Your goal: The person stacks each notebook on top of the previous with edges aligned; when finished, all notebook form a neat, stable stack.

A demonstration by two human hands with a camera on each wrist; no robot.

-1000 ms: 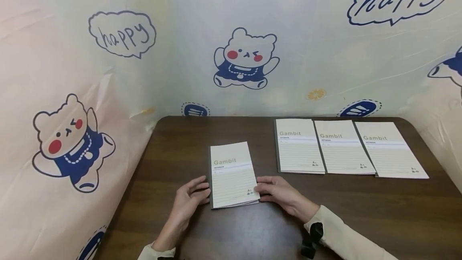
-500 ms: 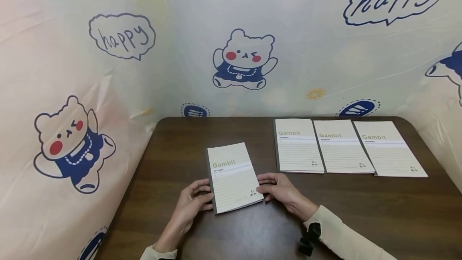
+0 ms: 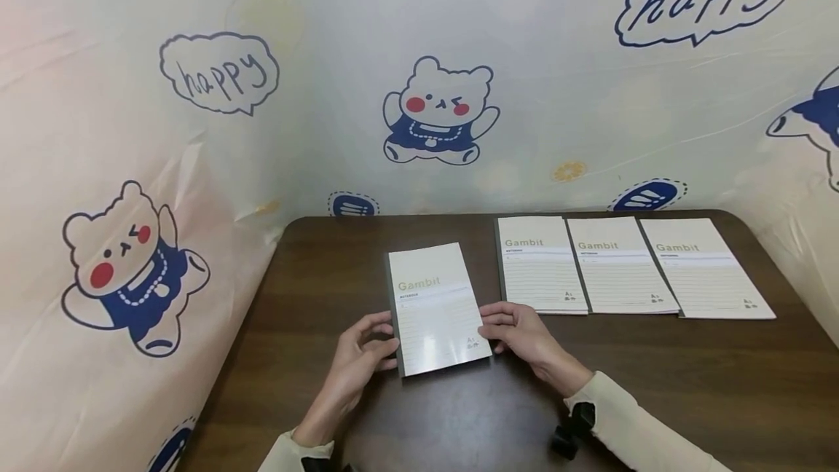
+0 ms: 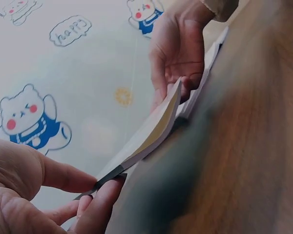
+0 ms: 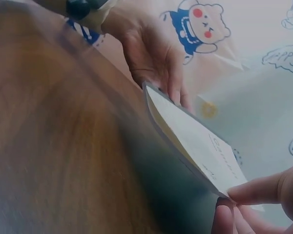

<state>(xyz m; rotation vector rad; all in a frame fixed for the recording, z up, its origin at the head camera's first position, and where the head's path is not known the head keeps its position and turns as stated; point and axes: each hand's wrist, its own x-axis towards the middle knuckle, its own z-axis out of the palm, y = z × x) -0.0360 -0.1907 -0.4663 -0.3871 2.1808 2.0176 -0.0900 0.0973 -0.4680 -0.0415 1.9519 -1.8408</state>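
A white notebook [image 3: 438,312] with a dark spine and "Gambit" on its cover is held between both hands, lifted off the table in the wrist views. The left hand [image 3: 360,352] pinches its spine edge, thumb on top and fingers beneath. On the opposite edge the right hand [image 3: 524,337] pinches it near the lower corner, the same way. In the left wrist view the notebook [image 4: 146,131] bows slightly, and its cover parts a little from the pages. The right wrist view shows the notebook [image 5: 190,141] tilted, the left hand [image 5: 154,53] at its far edge.
Three matching notebooks lie side by side at the back right: a left one [image 3: 540,275], a middle one [image 3: 619,275] and a right one [image 3: 704,279]. They rest on a dark wooden table [image 3: 314,275]. A printed curtain [image 3: 314,93] surrounds the table's back and sides.
Both hands have kept hold of the notebook. It first came slightly nearer and turned, then moved up and to the right, its cover now catching a glare.
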